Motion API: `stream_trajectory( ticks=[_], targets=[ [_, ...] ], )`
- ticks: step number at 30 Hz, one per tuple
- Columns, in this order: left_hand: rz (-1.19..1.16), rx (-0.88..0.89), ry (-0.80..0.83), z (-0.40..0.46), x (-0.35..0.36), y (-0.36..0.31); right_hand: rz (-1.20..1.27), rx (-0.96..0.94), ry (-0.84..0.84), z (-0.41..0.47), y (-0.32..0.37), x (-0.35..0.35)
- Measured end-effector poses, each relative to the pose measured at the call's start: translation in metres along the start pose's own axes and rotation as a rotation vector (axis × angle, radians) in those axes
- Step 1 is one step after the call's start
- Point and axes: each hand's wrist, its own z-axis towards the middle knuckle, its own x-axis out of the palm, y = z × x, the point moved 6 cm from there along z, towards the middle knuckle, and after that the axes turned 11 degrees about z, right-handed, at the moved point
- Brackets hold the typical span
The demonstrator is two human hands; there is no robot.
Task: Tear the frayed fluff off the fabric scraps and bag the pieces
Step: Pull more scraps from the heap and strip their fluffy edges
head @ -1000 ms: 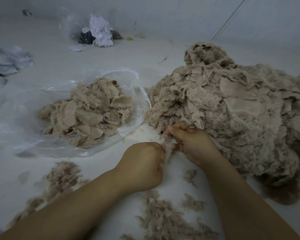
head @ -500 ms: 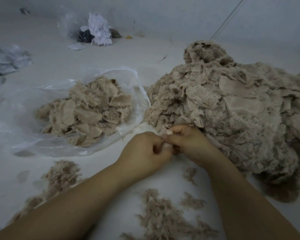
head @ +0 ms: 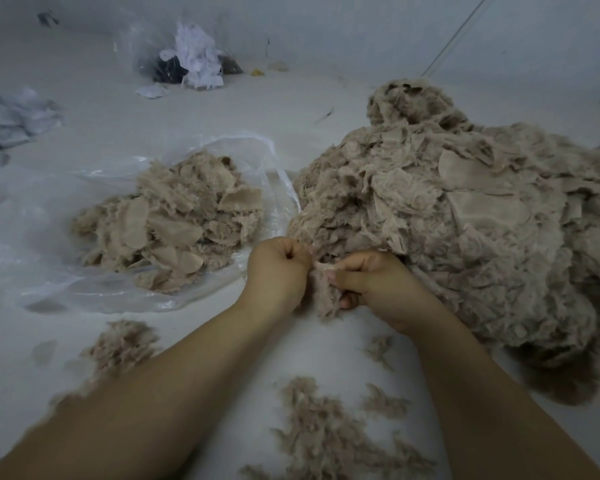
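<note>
On the pale floor (head: 326, 140), between the bag (head: 243, 150) and the heap (head: 465, 216), your left hand (head: 278, 271) and right hand (head: 374, 282) both pinch one scrap (head: 324, 292), hanging lengthwise between them, bag nearer your left.

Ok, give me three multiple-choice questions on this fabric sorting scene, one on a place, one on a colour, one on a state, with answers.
1. Where does the clear plastic bag lie relative to the big scrap pile?
A. on its left
B. on its right
C. on top of it

2. What colour are the scraps?
A. blue
B. beige
C. black

3. What are the left hand and right hand doing?
A. resting flat
B. both gripping one fluffy scrap
C. tying the bag

Answers: 1 A, the bag lies left of the pile; 2 B, every scrap is beige; 3 B, both hands' fingers curl on the scrap.
</note>
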Motion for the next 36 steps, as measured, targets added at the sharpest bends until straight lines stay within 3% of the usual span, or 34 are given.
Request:
stream_trajectory(
  ticks=[4, 10, 13, 19, 24, 31, 36],
  targets=[
    [-0.094, -0.126, -0.009, 0.004, -0.01, 0.004, 0.084, 0.015, -0.013, 0.001, -0.002, -0.003],
    [-0.013, 0.015, 0.216, -0.017, 0.0, -0.011, 0.123, -0.007, -0.041, 0.001, -0.005, -0.006],
    [-0.002, 0.044, 0.246, -0.021, 0.001, -0.01, 0.117, -0.006, -0.065, 0.001, -0.003, -0.007],
    [-0.259, -0.12, 0.212, -0.015, -0.011, 0.005, 0.198, 0.042, -0.169, 0.003, -0.007, -0.012],
    [-0.023, -0.016, 0.34, -0.023, 0.002, -0.004, 0.163, 0.034, -0.143, 0.001, -0.006, -0.009],
    [-0.177, -0.081, 0.304, -0.025, -0.005, 0.0, 0.139, 0.041, -0.129, 0.005, -0.007, -0.011],
    [-0.008, 0.0, 0.23, -0.029, -0.001, -0.006, -0.052, 0.016, -0.051, 0.006, -0.007, -0.006]
  ],
)
